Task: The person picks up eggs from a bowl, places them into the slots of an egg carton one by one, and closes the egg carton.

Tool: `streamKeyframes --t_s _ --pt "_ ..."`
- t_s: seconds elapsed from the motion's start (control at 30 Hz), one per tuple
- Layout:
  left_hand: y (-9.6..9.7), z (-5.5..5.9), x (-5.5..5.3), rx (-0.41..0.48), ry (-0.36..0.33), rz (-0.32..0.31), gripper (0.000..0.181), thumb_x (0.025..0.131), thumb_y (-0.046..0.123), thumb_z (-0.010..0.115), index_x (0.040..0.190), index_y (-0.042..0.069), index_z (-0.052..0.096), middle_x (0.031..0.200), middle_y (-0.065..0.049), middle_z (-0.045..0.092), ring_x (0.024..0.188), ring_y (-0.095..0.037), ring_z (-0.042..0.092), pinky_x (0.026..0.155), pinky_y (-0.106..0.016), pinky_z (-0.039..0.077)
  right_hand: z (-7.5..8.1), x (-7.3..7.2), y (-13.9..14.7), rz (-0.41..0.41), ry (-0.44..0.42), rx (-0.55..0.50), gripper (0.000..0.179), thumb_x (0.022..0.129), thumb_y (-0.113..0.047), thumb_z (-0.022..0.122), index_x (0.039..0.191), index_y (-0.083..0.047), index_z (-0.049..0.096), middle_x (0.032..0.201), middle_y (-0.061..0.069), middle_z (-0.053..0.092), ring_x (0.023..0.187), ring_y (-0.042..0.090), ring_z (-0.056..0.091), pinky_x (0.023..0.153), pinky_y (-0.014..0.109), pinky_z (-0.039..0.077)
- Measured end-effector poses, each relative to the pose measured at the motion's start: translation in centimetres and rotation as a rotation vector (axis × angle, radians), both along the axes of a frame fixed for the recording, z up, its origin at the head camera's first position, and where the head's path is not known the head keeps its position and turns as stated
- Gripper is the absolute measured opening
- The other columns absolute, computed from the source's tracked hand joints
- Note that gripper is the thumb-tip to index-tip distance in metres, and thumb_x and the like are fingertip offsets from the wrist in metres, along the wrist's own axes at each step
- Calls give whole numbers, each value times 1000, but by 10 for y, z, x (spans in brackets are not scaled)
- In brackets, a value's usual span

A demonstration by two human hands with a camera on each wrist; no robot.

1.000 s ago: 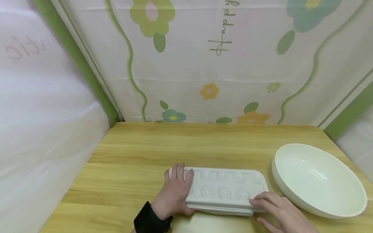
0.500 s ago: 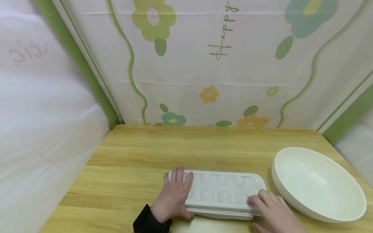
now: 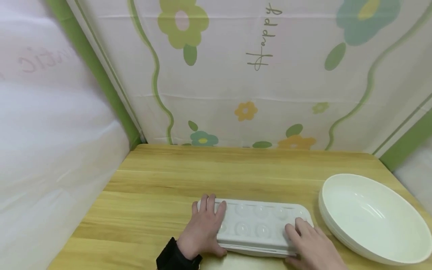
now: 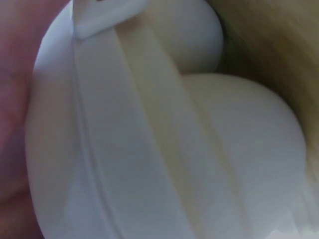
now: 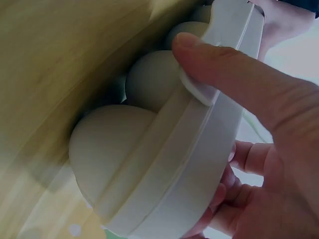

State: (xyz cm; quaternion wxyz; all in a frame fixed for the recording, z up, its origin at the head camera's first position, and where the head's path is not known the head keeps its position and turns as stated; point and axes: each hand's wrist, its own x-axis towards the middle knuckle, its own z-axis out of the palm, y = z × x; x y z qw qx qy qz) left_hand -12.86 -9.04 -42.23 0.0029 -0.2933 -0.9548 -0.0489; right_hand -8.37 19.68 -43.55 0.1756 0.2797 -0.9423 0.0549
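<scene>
A white ice ball tray (image 3: 251, 221) with a domed lid lies on the table near the front. Round cups (image 4: 239, 149) bulge beneath its rim. My left hand (image 3: 204, 227) holds the tray's left end, fingers spread across the lid and thumb at the near edge. On the right end, my right hand (image 3: 312, 240) grips the tray with bent fingers over the lid. The right wrist view shows its thumb (image 5: 219, 62) pressing on a small rim tab (image 5: 199, 94). Another tab (image 4: 109, 20) shows in the left wrist view. The tray's inside is hidden under the lid.
To the right of the tray stands a large white bowl (image 3: 374, 217), close to my right hand. The wooden table (image 3: 145, 187) reaches back to a flower-printed cloth wall (image 3: 216, 75). A white cloth side (image 3: 67, 150) hangs at the left.
My right hand has shifted left and farther over the lid's right end, and its thumb has come in to the near edge. The left hand keeps its place. The head view has tilted slightly.
</scene>
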Motion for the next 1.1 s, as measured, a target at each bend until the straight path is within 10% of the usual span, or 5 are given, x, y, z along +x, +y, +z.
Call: streamKeyframes --t_s 1.1 --pt "-4 -7 0 37 41 -18 106 47 57 76 130 7 35 130 -24 36 122 -40 30 93 -58 32 3 5 -9 -115 -148 -6 56 48 -31 83 85 -13 45 73 -6 30 64 11 33 56 27 30"
